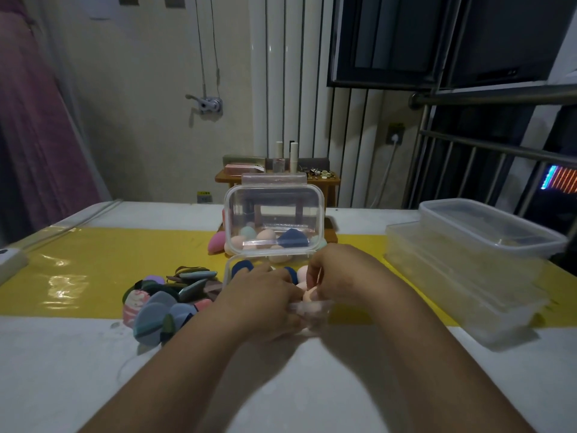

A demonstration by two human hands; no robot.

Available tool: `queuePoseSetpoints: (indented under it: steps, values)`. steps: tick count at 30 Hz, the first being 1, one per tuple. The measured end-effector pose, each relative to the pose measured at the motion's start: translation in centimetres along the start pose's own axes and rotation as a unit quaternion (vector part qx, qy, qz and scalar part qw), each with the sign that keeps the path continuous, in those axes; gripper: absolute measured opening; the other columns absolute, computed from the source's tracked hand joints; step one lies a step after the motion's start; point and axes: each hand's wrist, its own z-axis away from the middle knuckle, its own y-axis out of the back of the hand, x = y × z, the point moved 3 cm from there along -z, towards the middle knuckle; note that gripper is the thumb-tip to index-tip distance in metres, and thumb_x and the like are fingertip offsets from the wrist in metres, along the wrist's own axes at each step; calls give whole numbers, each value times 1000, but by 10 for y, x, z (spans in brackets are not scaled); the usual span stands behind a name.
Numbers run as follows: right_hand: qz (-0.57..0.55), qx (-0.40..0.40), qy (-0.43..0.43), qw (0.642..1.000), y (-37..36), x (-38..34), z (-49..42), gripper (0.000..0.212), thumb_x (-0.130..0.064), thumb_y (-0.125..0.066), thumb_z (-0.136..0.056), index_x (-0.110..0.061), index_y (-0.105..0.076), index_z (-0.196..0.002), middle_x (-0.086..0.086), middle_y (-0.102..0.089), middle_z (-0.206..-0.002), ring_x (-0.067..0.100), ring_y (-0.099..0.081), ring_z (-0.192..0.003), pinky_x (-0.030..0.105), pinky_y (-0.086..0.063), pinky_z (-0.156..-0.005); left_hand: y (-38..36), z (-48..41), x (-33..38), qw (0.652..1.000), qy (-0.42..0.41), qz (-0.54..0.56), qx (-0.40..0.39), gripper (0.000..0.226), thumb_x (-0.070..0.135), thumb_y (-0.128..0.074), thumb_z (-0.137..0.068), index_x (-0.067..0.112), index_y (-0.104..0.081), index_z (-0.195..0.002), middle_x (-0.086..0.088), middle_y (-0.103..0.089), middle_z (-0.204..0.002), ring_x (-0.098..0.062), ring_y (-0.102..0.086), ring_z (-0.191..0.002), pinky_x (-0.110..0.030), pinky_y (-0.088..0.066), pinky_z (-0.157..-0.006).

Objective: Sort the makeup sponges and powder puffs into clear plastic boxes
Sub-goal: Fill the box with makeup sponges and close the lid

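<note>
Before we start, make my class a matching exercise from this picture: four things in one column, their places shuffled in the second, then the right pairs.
Things
1. pile of powder puffs
2. stacked clear boxes
3. pink sponge
4. open lid

Places
A. upright, in the middle of the table
B. at the table's far right
C. on the yellow strip, just left of the lid
D. heaped near the front, left of centre

Pairs: 1-D, 2-B, 3-C, 4-A
</note>
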Motion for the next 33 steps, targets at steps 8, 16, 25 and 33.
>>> queuePoseSetpoints:
  steps: [8, 16, 25, 33]
  values:
    - [-30, 122, 19, 992, -3, 11, 4, 8, -28, -80, -78, -30, -76, -85, -9, -67, -90, 12, -61, -89, 26, -51, -77, -1, -2, 0, 1000, 6, -9, 1, 37, 55, -51, -89, 37, -58, -120, 7, -51, -123, -22, -41, -115, -39, -40, -87]
    - [-65, 38, -5, 997, 4, 14, 11, 13, -20, -67, -80, -25, -78, -80, -4, -71, -87, 16, -64, -84, 30, -55, -73, -5, -3, -2, 1000, 15, 18, 14, 30, 51, -53, -89, 37, -60, -114, 7, -51, -119, -21, -41, -112, -39, -35, -81]
    - [152, -48, 25, 987, -4, -6, 8, 14, -30, -64, -89, -17, -61, -90, 2, -55, -78, 25, -54, -78, 30, -47, -73, -2, -7, -2, 1000, 7, 11, 10, 24, 53, -55, -87, 32, -59, -97, 8, -52, -111, -21, -41, -106, -36, -28, -72]
    - [109, -26, 16, 994, -4, -3, 14, 25, -22, -65, -87, -21, -71, -111, 3, -68, -108, 24, -62, -95, 33, -53, -85, -1, -5, -1, 1000, 6, 13, -4, 26, 53, -54, -89, 35, -61, -107, 8, -52, -117, -21, -41, -110, -39, -34, -79]
